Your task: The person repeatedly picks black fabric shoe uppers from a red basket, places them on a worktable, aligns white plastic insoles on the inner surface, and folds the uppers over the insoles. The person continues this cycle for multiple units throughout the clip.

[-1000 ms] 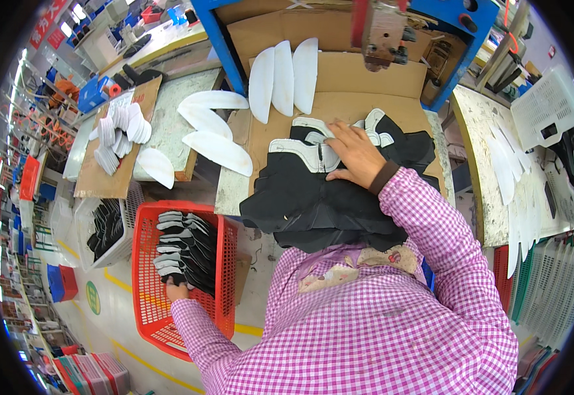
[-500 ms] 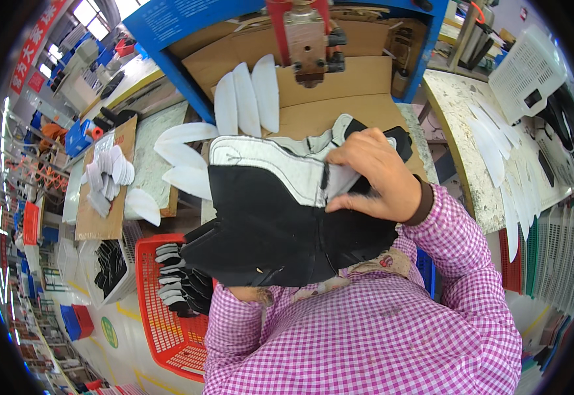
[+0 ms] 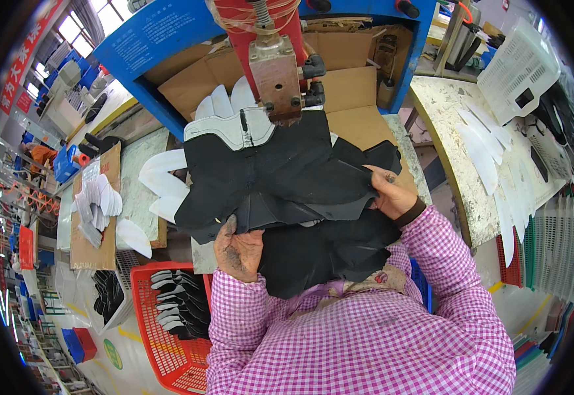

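A black shoe upper (image 3: 280,171) with a light grey collar is spread flat between my hands, below the metal press head (image 3: 277,82). My left hand (image 3: 239,253) grips its lower left edge, thumb on top and fingers partly hidden beneath. At the right edge, my right hand (image 3: 392,194) pinches the black material between thumb and fingers. The far end with the collar reaches the foot of the press head; whether they touch, I cannot tell. Another black upper piece (image 3: 329,253) lies closer to my body, partly covered by the first.
White curved sheets (image 3: 162,171) lie at the left of the blue machine frame (image 3: 162,49). Further left, grey-white pieces (image 3: 99,204) rest on cardboard. A red basket (image 3: 168,355) holds stacked black-and-grey parts. On the right table (image 3: 438,99) are white strips (image 3: 477,155) and a white basket (image 3: 520,72).
The upper has been turned and laid out flat further forward, its collar now under the press head. My right hand has shifted from the collar to the right edge; my left hand has come into view.
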Action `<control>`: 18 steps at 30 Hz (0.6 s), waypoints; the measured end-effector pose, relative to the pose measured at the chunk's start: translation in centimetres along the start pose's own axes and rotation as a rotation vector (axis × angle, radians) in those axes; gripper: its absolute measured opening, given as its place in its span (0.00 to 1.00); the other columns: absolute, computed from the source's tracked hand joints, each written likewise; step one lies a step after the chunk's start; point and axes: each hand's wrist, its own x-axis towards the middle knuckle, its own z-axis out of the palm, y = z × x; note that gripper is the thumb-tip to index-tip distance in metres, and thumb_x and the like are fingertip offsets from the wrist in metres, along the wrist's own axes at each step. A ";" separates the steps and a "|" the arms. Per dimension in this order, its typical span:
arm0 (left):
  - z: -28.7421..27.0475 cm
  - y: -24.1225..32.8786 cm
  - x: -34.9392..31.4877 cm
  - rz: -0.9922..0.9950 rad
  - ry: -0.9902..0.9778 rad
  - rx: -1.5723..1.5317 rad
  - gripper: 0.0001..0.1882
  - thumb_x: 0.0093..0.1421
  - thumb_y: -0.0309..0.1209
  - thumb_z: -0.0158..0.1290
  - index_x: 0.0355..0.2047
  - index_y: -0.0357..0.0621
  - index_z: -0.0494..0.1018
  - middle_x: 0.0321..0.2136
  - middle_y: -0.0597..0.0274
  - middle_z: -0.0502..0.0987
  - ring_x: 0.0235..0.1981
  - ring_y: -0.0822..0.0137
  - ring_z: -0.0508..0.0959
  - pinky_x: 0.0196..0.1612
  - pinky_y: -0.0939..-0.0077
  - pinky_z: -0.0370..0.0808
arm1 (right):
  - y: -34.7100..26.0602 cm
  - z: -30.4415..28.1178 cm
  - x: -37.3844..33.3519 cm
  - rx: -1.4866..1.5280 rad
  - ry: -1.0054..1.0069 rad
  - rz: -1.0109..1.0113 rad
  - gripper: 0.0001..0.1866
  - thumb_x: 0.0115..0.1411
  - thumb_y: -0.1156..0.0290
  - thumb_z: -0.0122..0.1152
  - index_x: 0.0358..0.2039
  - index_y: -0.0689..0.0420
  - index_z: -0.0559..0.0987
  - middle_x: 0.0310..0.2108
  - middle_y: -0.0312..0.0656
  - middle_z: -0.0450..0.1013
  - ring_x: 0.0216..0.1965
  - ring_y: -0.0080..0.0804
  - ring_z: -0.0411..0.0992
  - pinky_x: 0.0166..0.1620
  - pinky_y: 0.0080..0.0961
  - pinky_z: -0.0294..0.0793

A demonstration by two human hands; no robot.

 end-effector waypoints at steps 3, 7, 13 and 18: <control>-0.2 -0.4 1.5 0.056 -0.013 0.128 0.19 0.57 0.19 0.48 0.50 0.35 0.67 0.49 0.52 0.73 0.50 0.54 0.74 0.51 0.53 0.75 | -0.7 0.7 0.6 0.090 0.053 -0.092 0.22 0.58 0.69 0.62 0.51 0.62 0.70 0.40 0.41 0.75 0.42 0.25 0.75 0.45 0.22 0.76; 0.4 1.2 2.6 0.328 0.233 0.422 0.19 0.57 0.17 0.48 0.50 0.35 0.67 0.48 0.53 0.73 0.49 0.55 0.74 0.52 0.53 0.74 | -4.0 2.5 2.4 -0.256 0.134 -0.126 0.17 0.59 0.68 0.60 0.47 0.61 0.74 0.32 0.33 0.76 0.25 0.13 0.70 0.23 0.10 0.65; 2.3 4.3 3.8 0.477 0.116 0.412 0.20 0.56 0.16 0.49 0.50 0.34 0.66 0.46 0.52 0.75 0.45 0.58 0.77 0.49 0.62 0.77 | -6.0 6.5 8.0 -0.445 0.191 -0.150 0.14 0.57 0.65 0.62 0.41 0.59 0.78 0.26 0.28 0.73 0.22 0.12 0.64 0.22 0.08 0.56; 2.6 4.6 2.2 0.548 0.090 0.430 0.20 0.58 0.17 0.48 0.52 0.34 0.64 0.44 0.49 0.75 0.42 0.58 0.79 0.44 0.63 0.80 | -5.7 5.6 7.9 -0.362 0.106 -0.192 0.12 0.59 0.70 0.59 0.39 0.65 0.77 0.30 0.36 0.76 0.27 0.18 0.74 0.26 0.12 0.70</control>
